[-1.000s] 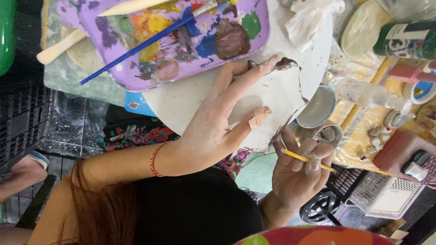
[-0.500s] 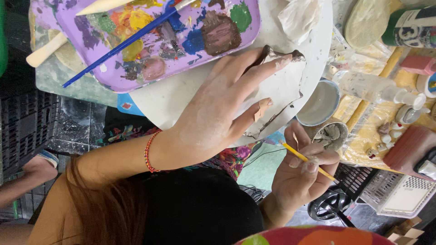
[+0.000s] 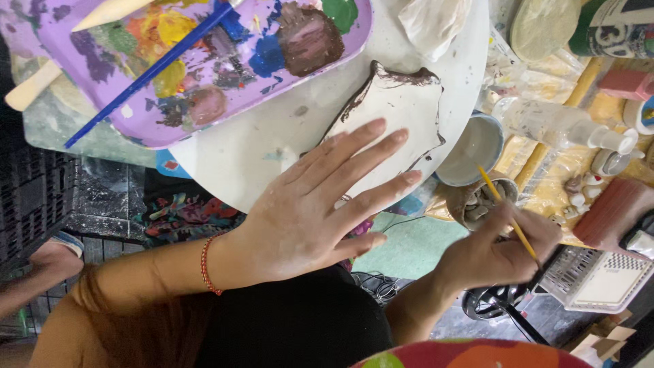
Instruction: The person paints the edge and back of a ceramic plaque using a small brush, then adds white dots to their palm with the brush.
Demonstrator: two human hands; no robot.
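My left hand [image 3: 306, 211], with a red thread bracelet at the wrist, lies flat with spread fingers on a white, irregular clay slab [image 3: 402, 109] whose far edge is painted brown. The slab rests on a round white board [image 3: 259, 157]. To the right, my right hand [image 3: 501, 249] grips a thin yellow paintbrush [image 3: 504, 208]. The brush tip is down in a small cup [image 3: 477, 201] just past the board's edge.
A purple palette [image 3: 204, 75] smeared with many colours sits at the top left, with a blue brush [image 3: 150, 71] and a wooden stick [image 3: 41, 85] on it. A pale blue bowl [image 3: 477, 146], a clear spray bottle [image 3: 558, 126] and jars crowd the right.
My left hand has flattened onto the slab and its fingers have spread. My right hand has moved up with the yellow brush, from below the board to the small cup.
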